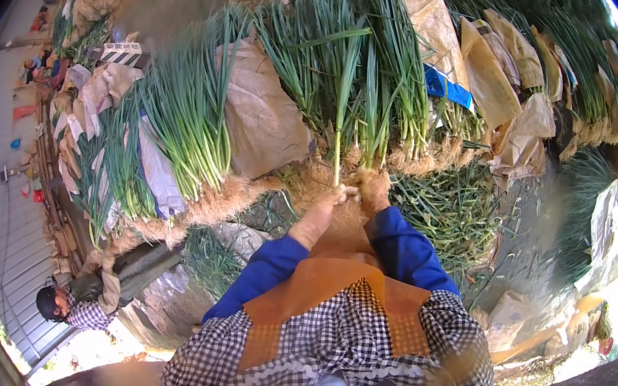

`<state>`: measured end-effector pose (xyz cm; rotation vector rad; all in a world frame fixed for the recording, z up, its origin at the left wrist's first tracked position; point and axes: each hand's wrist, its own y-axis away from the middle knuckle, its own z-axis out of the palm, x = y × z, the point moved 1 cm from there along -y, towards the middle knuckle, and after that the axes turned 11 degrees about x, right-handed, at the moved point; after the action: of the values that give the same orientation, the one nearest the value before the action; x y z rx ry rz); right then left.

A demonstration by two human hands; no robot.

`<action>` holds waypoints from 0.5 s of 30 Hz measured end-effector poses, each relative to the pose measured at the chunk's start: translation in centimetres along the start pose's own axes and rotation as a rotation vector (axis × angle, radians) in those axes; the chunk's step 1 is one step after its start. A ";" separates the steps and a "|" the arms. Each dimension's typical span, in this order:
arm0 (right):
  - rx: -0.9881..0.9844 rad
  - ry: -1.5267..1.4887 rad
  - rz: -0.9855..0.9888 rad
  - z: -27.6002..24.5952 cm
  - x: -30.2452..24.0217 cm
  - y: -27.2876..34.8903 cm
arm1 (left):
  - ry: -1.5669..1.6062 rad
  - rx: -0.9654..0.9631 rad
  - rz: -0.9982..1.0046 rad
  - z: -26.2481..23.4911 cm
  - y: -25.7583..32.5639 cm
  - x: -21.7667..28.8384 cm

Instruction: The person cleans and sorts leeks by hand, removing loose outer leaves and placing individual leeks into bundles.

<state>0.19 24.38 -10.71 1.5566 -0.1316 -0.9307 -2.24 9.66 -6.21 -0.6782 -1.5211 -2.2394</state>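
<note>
As seen in the head view, the left hand [329, 201] pinches one green onion [339, 147] near its roots, right of the tan sack [263, 115]; the right hand [373, 190] curls beside it, grip contents unclear. From that sack: loose leaves [448, 209] lower right, grey ground [528, 241] farther right, co-worker [83, 301] lower left, ribbed grey sheeting [1, 249] farther left.

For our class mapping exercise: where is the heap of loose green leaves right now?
In the head view, the heap of loose green leaves lies right of centre, beside the right hand, just below the roots of the green stalks.
</note>
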 end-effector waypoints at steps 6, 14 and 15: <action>0.139 0.679 -0.476 -1.4 0.1 -1.0 | 0.294 -0.042 -0.081 -1.1 1.5 2.0; 0.516 1.205 -0.251 -3.1 -5.1 -8.9 | 0.339 -0.142 -0.292 -0.2 -0.9 -1.0; 0.475 1.241 -0.383 -3.8 -4.5 -9.7 | 0.264 -0.064 -0.235 -0.8 -0.9 -0.7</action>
<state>-4.53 32.30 -17.33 2.3940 0.9040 -0.0551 -2.35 9.24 -7.53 -0.2149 -1.4656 -2.4418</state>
